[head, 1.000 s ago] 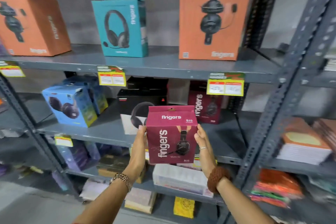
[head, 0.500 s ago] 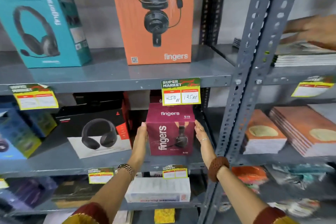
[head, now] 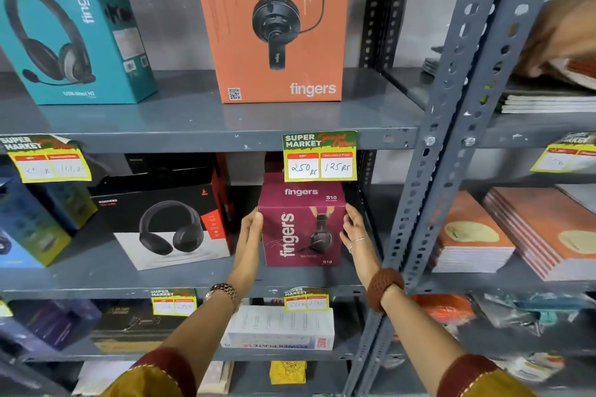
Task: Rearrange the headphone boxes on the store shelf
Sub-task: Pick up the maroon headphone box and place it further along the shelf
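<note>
Shelving of grey slotted steel fills the view, and the middle shelf point(head: 96, 277) is where both hands work. Above the hands, on the upper shelf, stand an orange box point(head: 274, 26) and, further to their left, a teal box point(head: 64, 29), each upright and showing its printed headset. Just left of the left hand sits a black-and-white box point(head: 167, 222), angled a little, its near corner close to that hand's wrist.

Between the two hands is the maroon box point(head: 301, 229), upright, front face out, its base seemingly resting on the middle shelf near the front lip. The left hand point(head: 251, 232) lies flat against the box's left side, and the right hand point(head: 354, 232) presses the right side with fingers spread along the edge; together they clamp it from both sides. Directly above the box hangs a yellow price tag point(head: 320, 156) from the upper shelf's edge.

The step in hand looks like seating this box in its slot. Next, I judge, the box needs squaring to the shelf edge, perhaps pushing back under the tag, clear of the black-and-white neighbour, before both hands let go.
</note>
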Demonstrator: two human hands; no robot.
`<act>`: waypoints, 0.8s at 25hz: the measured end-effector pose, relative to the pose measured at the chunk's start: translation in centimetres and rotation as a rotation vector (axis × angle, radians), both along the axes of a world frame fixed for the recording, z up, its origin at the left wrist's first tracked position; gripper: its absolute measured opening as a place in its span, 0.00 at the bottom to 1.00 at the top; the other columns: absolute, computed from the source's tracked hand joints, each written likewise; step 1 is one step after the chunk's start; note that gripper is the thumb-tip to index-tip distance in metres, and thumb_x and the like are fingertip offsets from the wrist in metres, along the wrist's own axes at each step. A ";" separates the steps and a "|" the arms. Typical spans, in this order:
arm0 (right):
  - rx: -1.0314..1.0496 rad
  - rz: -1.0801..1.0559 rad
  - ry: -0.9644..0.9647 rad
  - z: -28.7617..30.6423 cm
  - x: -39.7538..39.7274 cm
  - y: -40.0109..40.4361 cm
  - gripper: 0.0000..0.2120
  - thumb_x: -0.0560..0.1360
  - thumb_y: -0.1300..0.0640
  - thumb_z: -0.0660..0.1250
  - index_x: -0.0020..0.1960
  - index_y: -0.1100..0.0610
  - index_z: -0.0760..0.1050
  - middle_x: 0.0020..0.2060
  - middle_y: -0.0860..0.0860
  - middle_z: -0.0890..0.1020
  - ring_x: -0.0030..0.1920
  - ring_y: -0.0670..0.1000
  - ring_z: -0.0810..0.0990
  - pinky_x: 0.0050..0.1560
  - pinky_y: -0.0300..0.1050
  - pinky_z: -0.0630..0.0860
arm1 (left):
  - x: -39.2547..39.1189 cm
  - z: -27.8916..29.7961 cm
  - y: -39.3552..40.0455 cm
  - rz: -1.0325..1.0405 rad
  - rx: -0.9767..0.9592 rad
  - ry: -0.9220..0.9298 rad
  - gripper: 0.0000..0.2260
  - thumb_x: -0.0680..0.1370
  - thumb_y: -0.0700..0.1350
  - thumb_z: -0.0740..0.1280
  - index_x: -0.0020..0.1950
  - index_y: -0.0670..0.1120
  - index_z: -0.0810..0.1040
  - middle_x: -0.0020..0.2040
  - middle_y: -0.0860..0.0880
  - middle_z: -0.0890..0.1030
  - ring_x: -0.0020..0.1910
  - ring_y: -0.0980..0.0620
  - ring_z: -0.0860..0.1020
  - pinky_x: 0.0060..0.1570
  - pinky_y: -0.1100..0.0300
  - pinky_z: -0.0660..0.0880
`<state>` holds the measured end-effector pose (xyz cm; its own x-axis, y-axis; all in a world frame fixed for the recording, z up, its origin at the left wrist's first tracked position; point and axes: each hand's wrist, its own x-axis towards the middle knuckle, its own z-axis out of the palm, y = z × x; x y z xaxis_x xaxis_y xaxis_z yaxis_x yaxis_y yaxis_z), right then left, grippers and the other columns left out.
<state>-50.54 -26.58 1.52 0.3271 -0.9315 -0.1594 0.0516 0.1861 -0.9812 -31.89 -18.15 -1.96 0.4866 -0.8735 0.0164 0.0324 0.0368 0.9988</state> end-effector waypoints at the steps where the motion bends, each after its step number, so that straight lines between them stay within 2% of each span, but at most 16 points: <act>1: -0.014 0.006 0.002 -0.5 -0.2 0.2 0.24 0.79 0.66 0.50 0.74 0.52 0.57 0.76 0.56 0.58 0.76 0.49 0.56 0.76 0.52 0.55 | 0.0 -0.2 0.1 0.010 -0.004 0.000 0.24 0.68 0.74 0.58 0.60 0.67 0.70 0.60 0.63 0.77 0.60 0.65 0.76 0.57 0.62 0.70; 3: -0.052 0.035 0.004 -1.2 -0.8 0.9 0.25 0.79 0.65 0.50 0.73 0.49 0.57 0.76 0.54 0.58 0.75 0.48 0.56 0.76 0.53 0.55 | -0.2 -0.4 0.3 0.019 -0.013 -0.006 0.22 0.68 0.73 0.58 0.59 0.68 0.70 0.60 0.62 0.77 0.61 0.64 0.75 0.60 0.60 0.70; 7: -0.090 0.083 0.043 -0.7 -1.1 0.9 0.25 0.79 0.65 0.50 0.75 0.52 0.54 0.76 0.54 0.55 0.76 0.50 0.54 0.77 0.53 0.52 | -0.7 0.2 0.8 -0.009 -0.004 -0.022 0.37 0.67 0.75 0.56 0.71 0.58 0.64 0.70 0.53 0.72 0.68 0.55 0.71 0.69 0.52 0.67; 9: -0.112 0.062 0.043 -0.1 -1.2 1.1 0.27 0.79 0.67 0.50 0.76 0.55 0.51 0.77 0.54 0.54 0.76 0.51 0.53 0.77 0.51 0.51 | -1.1 0.6 1.6 0.003 0.015 -0.012 0.44 0.63 0.78 0.55 0.75 0.58 0.59 0.75 0.55 0.64 0.72 0.56 0.64 0.71 0.55 0.60; 12: -0.297 0.019 0.045 -0.4 -1.7 3.5 0.27 0.79 0.63 0.53 0.75 0.48 0.54 0.75 0.45 0.58 0.73 0.45 0.59 0.74 0.46 0.56 | -1.0 0.2 3.8 0.082 0.060 0.009 0.49 0.59 0.80 0.54 0.76 0.59 0.53 0.78 0.58 0.55 0.75 0.57 0.56 0.74 0.53 0.53; 15: -0.419 0.053 0.038 -0.5 -0.7 6.0 0.26 0.79 0.62 0.55 0.73 0.44 0.58 0.72 0.41 0.61 0.69 0.45 0.63 0.68 0.42 0.61 | 1.0 -0.9 7.4 0.177 0.070 -0.013 0.48 0.60 0.80 0.52 0.76 0.59 0.52 0.78 0.57 0.54 0.76 0.55 0.54 0.76 0.50 0.51; 18: -0.466 0.117 -0.004 0.1 2.5 7.8 0.25 0.78 0.65 0.55 0.71 0.44 0.61 0.72 0.43 0.61 0.70 0.47 0.63 0.70 0.43 0.62 | 5.5 -1.2 10.4 0.315 0.076 -0.004 0.43 0.66 0.76 0.52 0.76 0.56 0.55 0.78 0.56 0.57 0.76 0.54 0.55 0.76 0.49 0.50; 20: -0.471 0.165 -0.005 0.2 5.4 8.9 0.25 0.78 0.65 0.55 0.71 0.47 0.62 0.72 0.45 0.63 0.70 0.47 0.64 0.70 0.42 0.63 | 9.3 -1.0 12.0 0.401 0.067 -0.010 0.39 0.71 0.72 0.52 0.76 0.52 0.58 0.77 0.53 0.60 0.76 0.53 0.58 0.76 0.50 0.51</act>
